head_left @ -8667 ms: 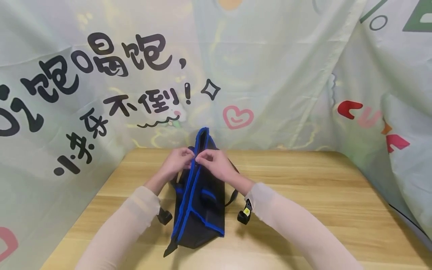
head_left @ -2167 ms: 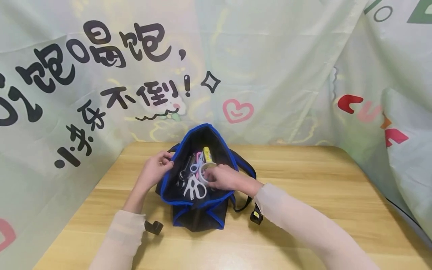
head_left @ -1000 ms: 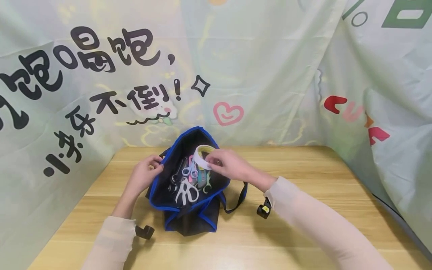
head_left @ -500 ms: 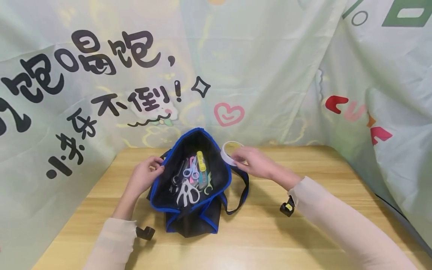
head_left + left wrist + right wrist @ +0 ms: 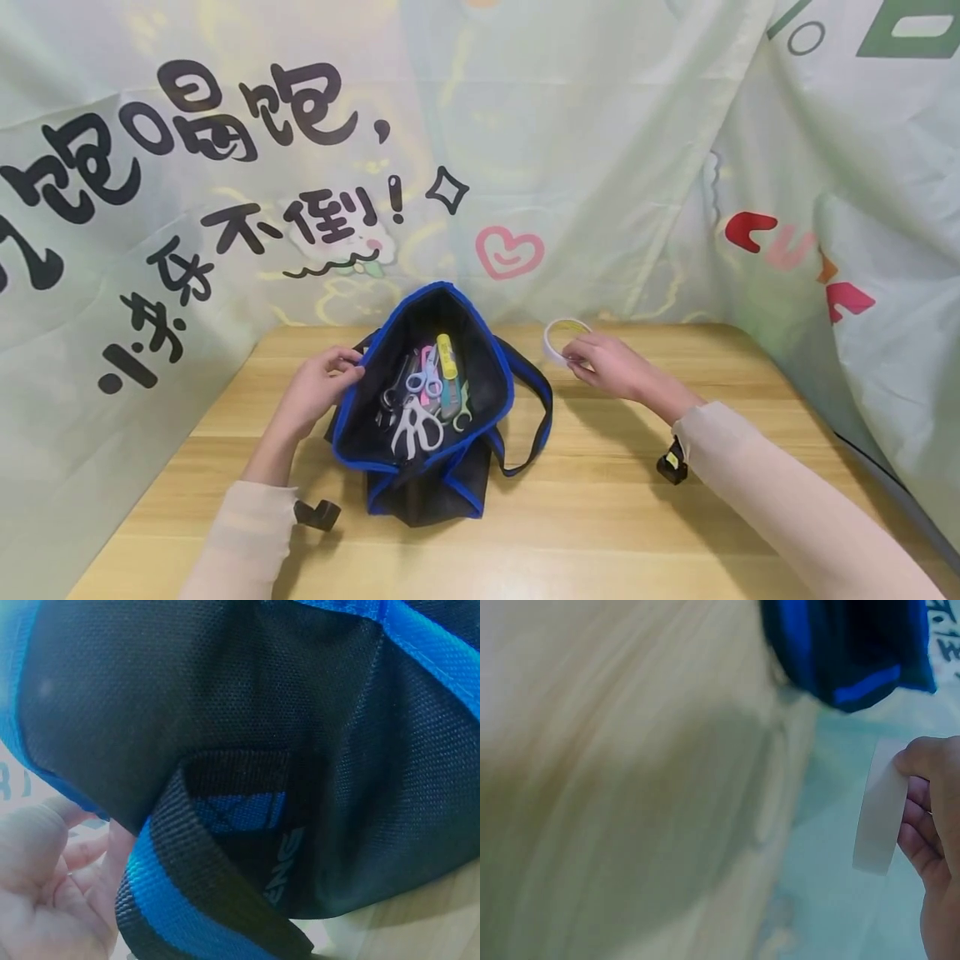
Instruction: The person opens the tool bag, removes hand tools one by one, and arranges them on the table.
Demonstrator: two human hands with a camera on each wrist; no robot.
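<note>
A black tool bag (image 5: 420,492) with blue edging stands on the table with its mouth spread wide. At the rim's left side, my left hand (image 5: 324,383) pinches the edge; the left wrist view shows its fingers (image 5: 90,847) partly hidden behind the bag's fabric. Right of the bag, my right hand (image 5: 611,367) holds a white roll of tape (image 5: 553,347) with a yellowish core, raised above the table. Inside the bag lie white-handled scissors (image 5: 408,429), small light-blue scissors (image 5: 426,379), a yellow tube-shaped item (image 5: 446,357), a teal-and-grey utility knife (image 5: 450,398) and a green-handled item (image 5: 462,414).
A carrying strap (image 5: 542,417) loops out from the bag's right side onto the wooden table (image 5: 570,525). Printed cloth (image 5: 600,167) hangs behind the table and along both sides. A dark cable (image 5: 873,467) runs by the right edge.
My right hand has lifted the roll of tape out of the bag and carried it rightward, past the rim. Earlier the bag's mouth was closed; my left hand has stayed at the left rim lately.
</note>
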